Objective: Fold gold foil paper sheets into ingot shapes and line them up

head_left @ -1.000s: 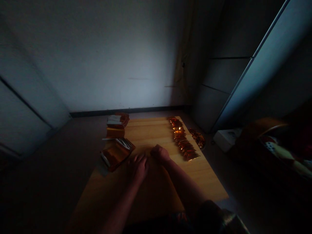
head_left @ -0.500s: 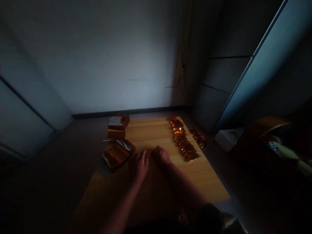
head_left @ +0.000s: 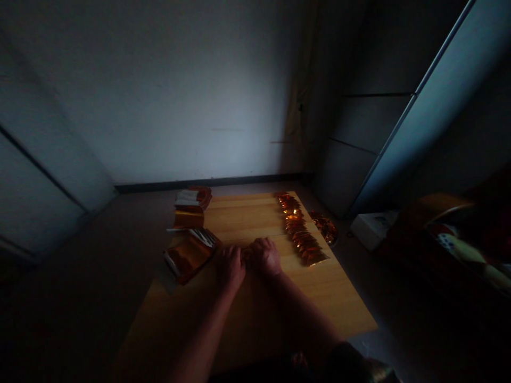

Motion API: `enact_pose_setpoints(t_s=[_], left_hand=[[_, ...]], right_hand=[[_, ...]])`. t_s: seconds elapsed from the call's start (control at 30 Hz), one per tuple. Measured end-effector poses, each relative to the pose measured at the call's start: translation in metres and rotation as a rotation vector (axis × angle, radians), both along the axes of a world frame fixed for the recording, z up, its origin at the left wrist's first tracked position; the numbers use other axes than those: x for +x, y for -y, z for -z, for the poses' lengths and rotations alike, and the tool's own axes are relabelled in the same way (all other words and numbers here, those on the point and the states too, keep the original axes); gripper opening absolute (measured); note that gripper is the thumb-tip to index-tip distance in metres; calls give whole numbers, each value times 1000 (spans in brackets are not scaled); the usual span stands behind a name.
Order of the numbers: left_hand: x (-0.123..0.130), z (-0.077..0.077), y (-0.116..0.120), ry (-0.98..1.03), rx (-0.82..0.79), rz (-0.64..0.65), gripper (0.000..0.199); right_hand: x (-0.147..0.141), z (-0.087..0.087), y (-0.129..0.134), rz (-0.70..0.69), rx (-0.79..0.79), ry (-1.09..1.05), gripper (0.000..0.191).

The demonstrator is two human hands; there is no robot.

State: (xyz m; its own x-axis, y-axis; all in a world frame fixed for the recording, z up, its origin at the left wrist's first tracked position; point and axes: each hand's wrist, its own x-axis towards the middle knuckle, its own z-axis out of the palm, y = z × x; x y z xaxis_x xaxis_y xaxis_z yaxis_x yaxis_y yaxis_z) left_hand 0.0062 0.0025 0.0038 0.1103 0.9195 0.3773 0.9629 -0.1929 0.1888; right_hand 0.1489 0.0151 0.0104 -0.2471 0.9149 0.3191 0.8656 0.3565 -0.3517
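Observation:
My left hand (head_left: 231, 267) and my right hand (head_left: 265, 256) are close together over the middle of the wooden table (head_left: 243, 218). Between their curled fingers is a small piece of gold foil paper (head_left: 247, 253), mostly hidden and dim. Just left of my left hand lies a stack of shiny gold foil paper (head_left: 189, 256) with white edges, partly fanned. Right of my right hand, folded gold foil pieces (head_left: 299, 229) overlap in a long row.
Further bundles of foil paper (head_left: 189, 217) and a white-edged stack (head_left: 191, 198) are at the table's far left. Past the right edge, a container of gold foil pieces (head_left: 324, 227) stands low down. A white box (head_left: 371, 229) is farther right. A pale wall (head_left: 199, 106) rises behind.
My hands have drawn slightly closer together, and the fingers of my left hand have curled in. My right hand has turned a little, showing more of its back.

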Motion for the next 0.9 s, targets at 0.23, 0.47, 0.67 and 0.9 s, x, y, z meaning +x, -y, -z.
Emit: enact_pose_setpoints(t_s=[0.23, 0.47, 0.67, 0.9], left_hand=[[1, 5, -1, 17, 5, 18, 29], [0, 2, 3, 64, 15, 46, 31], [-2, 0, 3, 122, 54, 85, 30], [-4, 11, -1, 189, 166, 102, 32]], right_hand=[[3, -3, 0, -15, -52, 11, 29], [5, 0, 0, -13, -34, -37, 24], [5, 6, -2, -9, 34, -85, 17], [7, 10, 2, -34, 138, -131, 15]])
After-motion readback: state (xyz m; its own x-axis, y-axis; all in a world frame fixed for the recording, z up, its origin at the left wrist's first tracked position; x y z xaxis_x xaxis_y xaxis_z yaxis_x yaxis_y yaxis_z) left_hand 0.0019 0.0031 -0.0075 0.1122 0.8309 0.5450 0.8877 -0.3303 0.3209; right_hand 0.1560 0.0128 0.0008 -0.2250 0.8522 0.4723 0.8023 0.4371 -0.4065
